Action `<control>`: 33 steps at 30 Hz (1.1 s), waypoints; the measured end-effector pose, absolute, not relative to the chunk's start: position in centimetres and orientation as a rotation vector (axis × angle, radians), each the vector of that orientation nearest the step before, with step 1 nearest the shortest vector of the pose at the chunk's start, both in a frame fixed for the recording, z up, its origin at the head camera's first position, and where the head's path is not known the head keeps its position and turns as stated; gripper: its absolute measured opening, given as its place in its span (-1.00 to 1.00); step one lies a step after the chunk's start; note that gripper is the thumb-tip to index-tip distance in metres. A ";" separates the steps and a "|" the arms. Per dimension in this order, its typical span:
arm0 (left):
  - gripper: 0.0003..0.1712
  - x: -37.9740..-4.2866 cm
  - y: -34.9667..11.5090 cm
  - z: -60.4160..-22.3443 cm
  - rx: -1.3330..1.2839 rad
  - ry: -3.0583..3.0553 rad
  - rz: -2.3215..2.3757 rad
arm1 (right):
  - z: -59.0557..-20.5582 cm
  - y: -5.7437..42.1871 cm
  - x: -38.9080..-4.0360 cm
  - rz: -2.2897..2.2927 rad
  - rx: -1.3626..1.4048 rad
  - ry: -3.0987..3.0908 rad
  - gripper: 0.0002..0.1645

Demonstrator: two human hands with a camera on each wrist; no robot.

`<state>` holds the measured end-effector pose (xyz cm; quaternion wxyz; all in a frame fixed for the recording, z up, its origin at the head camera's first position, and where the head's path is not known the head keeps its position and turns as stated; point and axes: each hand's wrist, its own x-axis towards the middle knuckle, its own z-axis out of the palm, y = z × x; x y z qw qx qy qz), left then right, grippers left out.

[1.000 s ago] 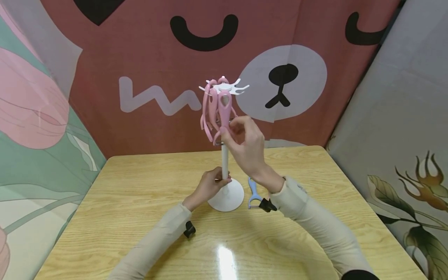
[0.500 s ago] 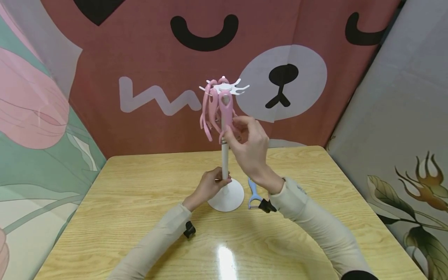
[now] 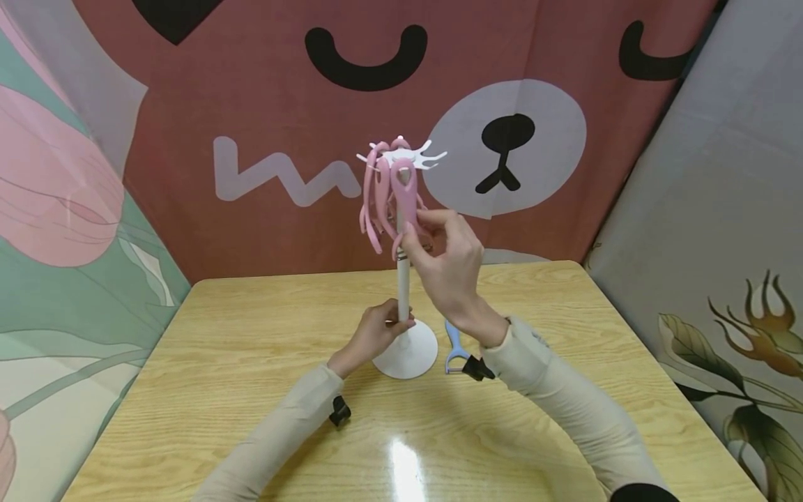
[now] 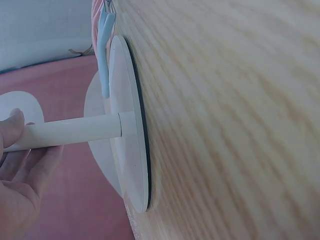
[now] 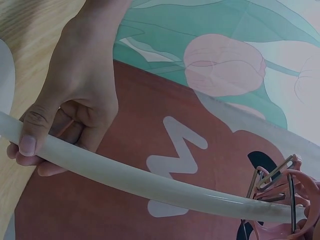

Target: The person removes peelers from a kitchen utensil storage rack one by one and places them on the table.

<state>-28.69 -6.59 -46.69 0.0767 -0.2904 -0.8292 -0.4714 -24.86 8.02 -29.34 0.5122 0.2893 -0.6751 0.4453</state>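
A white stand has a round base, a slim pole and a ring of hooks on top. My left hand grips the pole low down, thumb across it, as the right wrist view also shows. Several pink Y-shaped peelers hang from the hooks on the left and front, handles up and blade heads down. My right hand pinches the front pink peeler between thumb and fingers, low on its handle. That handle's holed end is up at the hooks. In the right wrist view, metal blades show around the pole.
A light blue peeler lies on the wooden table, right of the base. In the left wrist view something pink shows beside it. The hooks on the right bear nothing. A patterned cloth hangs behind the table.
The front peeler's lower end has swung slightly right with my right hand, mostly in the first half second. My left hand and the stand have stayed put.
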 end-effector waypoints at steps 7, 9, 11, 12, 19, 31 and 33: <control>-0.80 -28.7 -6.6 -46.7 -0.866 -2.493 -1.429 | -29.4 8.1 -24.9 1.057 0.713 -1.622 -0.72; -0.80 -28.7 -6.6 -46.7 -0.868 -2.494 -1.431 | -29.4 8.1 -24.8 1.064 0.714 -1.609 -0.72; -0.80 -28.6 -6.6 -46.7 -0.867 -2.498 -1.430 | -29.3 8.0 -24.8 1.071 0.714 -1.596 -0.72; -0.80 -28.6 -6.6 -46.7 -0.866 -2.499 -1.431 | -29.3 8.0 -24.8 1.076 0.713 -1.590 -0.72; -0.80 -28.7 -6.6 -46.7 -0.867 -2.494 -1.423 | -29.1 8.1 -24.7 1.081 0.710 -1.567 -0.73; -0.80 -28.8 -6.6 -46.7 -0.871 -2.485 -1.436 | -29.1 8.2 -24.6 1.069 0.728 -1.573 -0.74; -0.80 -28.8 -6.6 -46.8 -0.873 -2.481 -1.436 | -29.1 8.3 -24.6 1.065 0.729 -1.572 -0.73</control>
